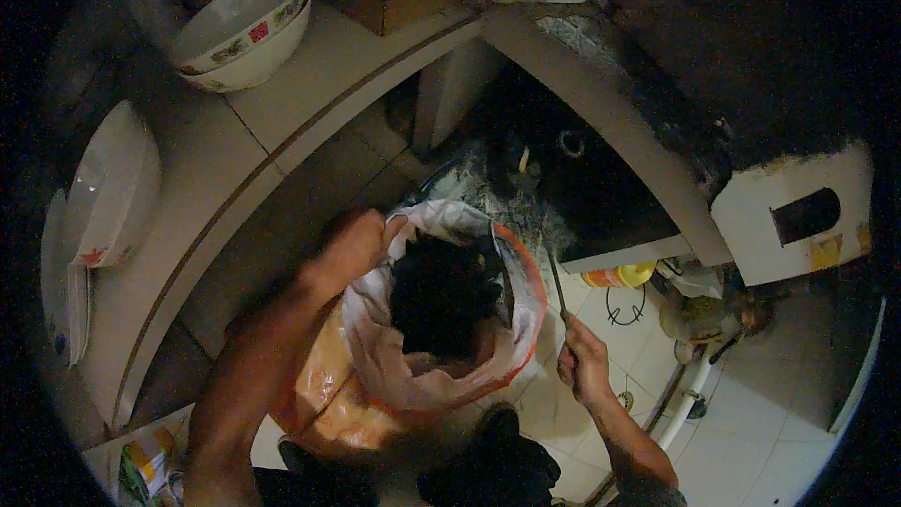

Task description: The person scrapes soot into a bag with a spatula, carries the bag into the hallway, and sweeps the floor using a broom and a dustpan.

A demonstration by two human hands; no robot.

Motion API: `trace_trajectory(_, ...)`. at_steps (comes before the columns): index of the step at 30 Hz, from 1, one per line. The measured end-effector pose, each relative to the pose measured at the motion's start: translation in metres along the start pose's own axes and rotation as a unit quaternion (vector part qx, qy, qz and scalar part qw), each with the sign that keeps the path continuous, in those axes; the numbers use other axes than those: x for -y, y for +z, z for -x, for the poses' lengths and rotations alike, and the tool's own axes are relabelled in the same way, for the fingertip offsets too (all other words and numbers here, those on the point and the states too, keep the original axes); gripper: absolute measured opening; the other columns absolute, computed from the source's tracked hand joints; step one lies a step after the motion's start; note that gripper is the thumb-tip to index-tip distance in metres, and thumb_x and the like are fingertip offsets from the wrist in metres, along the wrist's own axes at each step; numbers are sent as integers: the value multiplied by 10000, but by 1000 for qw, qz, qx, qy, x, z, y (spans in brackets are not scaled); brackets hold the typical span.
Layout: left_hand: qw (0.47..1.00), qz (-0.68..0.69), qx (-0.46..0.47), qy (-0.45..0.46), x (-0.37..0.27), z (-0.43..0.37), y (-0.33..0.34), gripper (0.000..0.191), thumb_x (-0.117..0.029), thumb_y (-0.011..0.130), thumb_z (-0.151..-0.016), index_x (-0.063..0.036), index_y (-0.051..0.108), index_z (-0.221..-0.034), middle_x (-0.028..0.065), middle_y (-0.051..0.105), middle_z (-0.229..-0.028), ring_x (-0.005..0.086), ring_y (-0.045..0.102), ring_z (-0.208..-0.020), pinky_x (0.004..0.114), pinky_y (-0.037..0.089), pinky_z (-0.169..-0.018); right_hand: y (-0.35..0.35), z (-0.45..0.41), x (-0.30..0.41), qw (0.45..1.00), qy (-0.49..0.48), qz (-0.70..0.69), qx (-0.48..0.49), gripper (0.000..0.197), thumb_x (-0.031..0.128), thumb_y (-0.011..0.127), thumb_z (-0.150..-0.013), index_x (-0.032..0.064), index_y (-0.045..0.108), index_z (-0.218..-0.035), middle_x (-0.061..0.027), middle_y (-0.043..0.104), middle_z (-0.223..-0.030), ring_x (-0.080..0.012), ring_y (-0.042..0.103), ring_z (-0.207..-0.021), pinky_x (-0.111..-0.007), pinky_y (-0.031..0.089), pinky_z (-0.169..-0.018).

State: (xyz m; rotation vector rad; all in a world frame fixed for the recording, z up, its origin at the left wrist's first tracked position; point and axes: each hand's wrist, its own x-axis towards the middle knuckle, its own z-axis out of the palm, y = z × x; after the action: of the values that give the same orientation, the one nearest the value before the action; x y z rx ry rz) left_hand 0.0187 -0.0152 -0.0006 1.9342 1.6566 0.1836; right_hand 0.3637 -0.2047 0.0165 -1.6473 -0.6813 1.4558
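My left hand (362, 243) grips the rolled rim of a white and orange woven sack (380, 373), at its far left side. The sack's mouth stands wide, and dark, lumpy contents (443, 289), which look like charcoal, show inside. To the right of the sack, my right hand (584, 359) is closed around a thin dark metal rod (555, 282), perhaps tongs or a poker. The rod points away from me towards a patch of grey ash (517, 208) on the floor. Its far tip is hard to make out there.
Stacked patterned bowls (246, 35) stand on the tiled counter (246, 127) curving overhead on the left. A dark recess (598, 183) opens under it. A yellow bottle (619, 276), a black cable (625, 310) and a white pipe (686, 401) lie on the tiled floor at right.
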Motion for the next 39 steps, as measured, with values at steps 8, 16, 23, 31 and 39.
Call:
trace_trajectory(8, 999, 9, -37, 20, 12, -8, 8, 587, -476, 487, -929, 59, 617, -726, 288, 594, -714, 437, 610, -691, 471, 474, -660, -44, 100, -16, 992, 7, 120, 40, 389, 183, 492, -964, 34, 484, -1323, 38, 444, -574, -55, 360, -438, -217, 297, -403)
trace_trajectory(16, 996, 52, -34, 58, 9, -6, -7, 563, -449, 545, -917, 100, 588, -797, 240, 539, -569, 359, 533, -502, 467, 452, -543, -72, 146, -13, 938, -41, 342, 46, 330, 97, 588, -875, 55, 609, -1202, -8, 513, -588, -62, 443, -501, -235, 390, -481)
trace_trajectory(23, 999, -9, 0, 48, 17, -10, -4, 603, -460, 489, -928, 77, 629, -692, 298, 569, -689, 425, 575, -601, 455, 472, -624, -67, 154, 31, 784, -286, 550, 38, 369, 1, 625, -799, 41, 627, -1166, -59, 532, -570, -141, 498, -466, -278, 421, -477)
trace_trajectory(31, 999, -17, -32, 35, 11, -7, -2, 609, -456, 482, -933, 84, 619, -685, 308, 559, -687, 440, 579, -603, 457, 473, -613, -72, 150, 22, 704, -371, 606, 7, 402, -20, 634, -743, 68, 639, -1136, -63, 516, -546, -206, 494, -440, -317, 407, -448)
trace_trajectory(39, 998, 25, -31, 47, 13, -2, -1, 569, -444, 482, -935, 92, 624, -805, 310, 588, -786, 457, 596, -722, 466, 470, -677, -61, 141, 17, 834, -301, 461, -45, 312, 47, 613, -835, 17, 618, -1146, -64, 558, -612, -125, 499, -474, -286, 396, -447)
